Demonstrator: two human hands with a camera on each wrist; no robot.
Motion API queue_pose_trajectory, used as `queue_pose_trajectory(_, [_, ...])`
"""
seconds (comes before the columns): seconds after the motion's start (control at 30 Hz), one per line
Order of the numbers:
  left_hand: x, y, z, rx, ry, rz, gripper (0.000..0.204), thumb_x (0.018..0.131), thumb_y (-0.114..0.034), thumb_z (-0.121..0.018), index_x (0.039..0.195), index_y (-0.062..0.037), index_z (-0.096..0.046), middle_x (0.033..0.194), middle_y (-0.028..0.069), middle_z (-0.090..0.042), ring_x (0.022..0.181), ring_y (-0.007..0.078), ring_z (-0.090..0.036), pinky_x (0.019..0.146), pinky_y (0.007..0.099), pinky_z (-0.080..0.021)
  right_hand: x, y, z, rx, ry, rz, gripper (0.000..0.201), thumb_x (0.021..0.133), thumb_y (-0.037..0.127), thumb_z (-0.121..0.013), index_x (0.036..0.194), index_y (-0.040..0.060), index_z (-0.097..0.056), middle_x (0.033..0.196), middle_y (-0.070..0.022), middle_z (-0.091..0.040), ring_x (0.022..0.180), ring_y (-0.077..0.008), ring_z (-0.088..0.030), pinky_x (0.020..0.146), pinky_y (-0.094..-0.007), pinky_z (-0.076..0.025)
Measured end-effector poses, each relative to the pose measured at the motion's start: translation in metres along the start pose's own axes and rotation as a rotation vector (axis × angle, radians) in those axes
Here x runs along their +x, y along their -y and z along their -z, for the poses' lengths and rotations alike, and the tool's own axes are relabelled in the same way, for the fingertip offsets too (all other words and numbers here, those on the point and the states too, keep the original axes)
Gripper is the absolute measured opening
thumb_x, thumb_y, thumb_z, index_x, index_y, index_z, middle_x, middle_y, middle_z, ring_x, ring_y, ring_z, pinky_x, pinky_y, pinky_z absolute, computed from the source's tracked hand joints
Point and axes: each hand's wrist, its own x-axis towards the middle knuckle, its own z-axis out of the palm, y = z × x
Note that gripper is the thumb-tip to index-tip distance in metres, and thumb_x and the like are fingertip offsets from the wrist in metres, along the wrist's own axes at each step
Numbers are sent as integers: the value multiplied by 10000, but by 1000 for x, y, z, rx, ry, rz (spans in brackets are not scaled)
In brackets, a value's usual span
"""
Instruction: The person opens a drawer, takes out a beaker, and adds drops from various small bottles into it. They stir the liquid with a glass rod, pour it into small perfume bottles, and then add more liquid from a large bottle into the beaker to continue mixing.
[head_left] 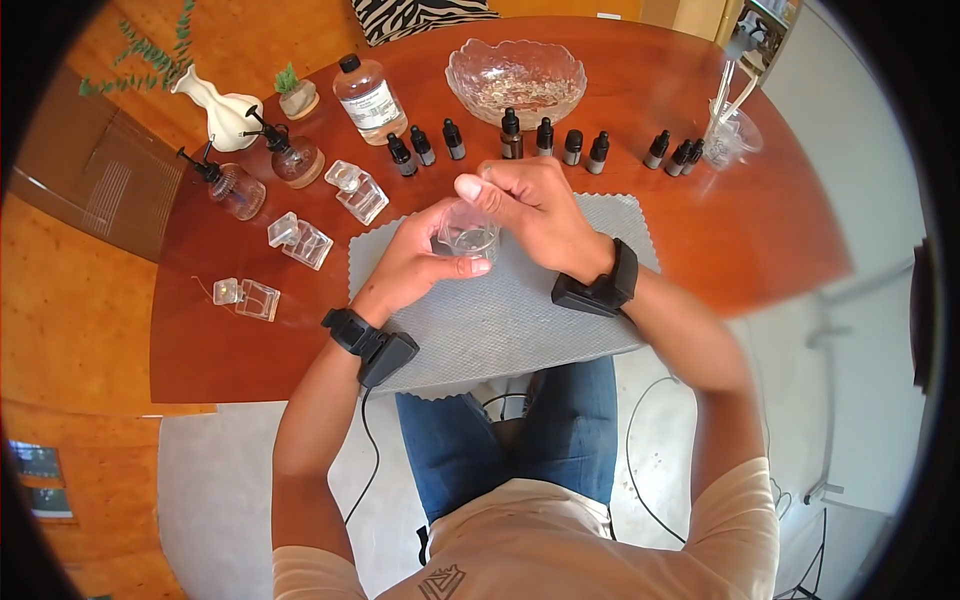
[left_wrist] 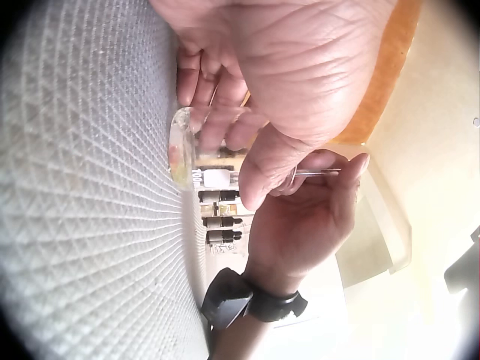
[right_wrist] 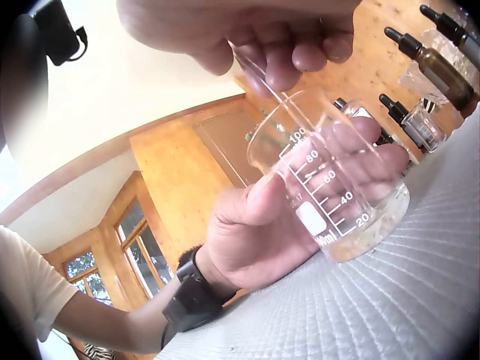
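Observation:
A clear glass beaker (right_wrist: 330,187) with white volume marks stands on the grey textured mat (head_left: 450,330), a little pale liquid at its bottom. The left hand (head_left: 415,262) grips its side, thumb on one side and fingers round the other. Above the rim, the right hand (head_left: 545,215) pinches a thin clear rod (right_wrist: 262,73) that reaches down into the beaker. In the left wrist view, the rod's upper end (left_wrist: 319,172) shows between the right hand's (left_wrist: 300,232) thumb and fingers.
Small black-capped dropper bottles (head_left: 511,135) stand in a row behind the hands. Beyond are a glass bowl (head_left: 515,85) and a large labelled bottle (head_left: 370,102). At the left are square glass bottles (head_left: 360,195), brown-tinted pump bottles (head_left: 297,160) and a white vase (head_left: 232,118).

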Motion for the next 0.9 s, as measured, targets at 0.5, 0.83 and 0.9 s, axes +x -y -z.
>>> queue_pose_trajectory(0.5, [0, 0, 1, 39, 11, -12, 594, 783, -171, -883, 1298, -26, -626, 1185, 64, -704, 1124, 171, -640, 1017, 338, -477, 2, 3, 3, 0, -19, -77, 487, 1035, 335, -650, 725, -39, -615, 551, -106, -482, 517, -165, -372, 488, -368, -331])
queue_pose_trajectory(0.83, [1, 0, 1, 23, 11, -6, 589, 778, -180, -892, 1282, -24, -628, 1166, 55, -707, 1102, 160, -643, 1002, 333, -482, 4, 0, 0, -66, -61, -6, 485, 1027, 319, -662, 705, -36, -589, 552, -112, -475, 514, -188, -358, 489, -381, -313])
queue_pose_trajectory(0.9, [1, 1, 1, 22, 14, 7, 590, 777, -178, -893, 1281, -25, -629, 1164, 53, -707, 1098, 158, -645, 997, 330, -485, 4, 0, 0, -57, -59, -3, 489, 1024, 313, -664, 692, -34, -577, 545, -118, -461, 510, -207, -353, 488, -388, -310])
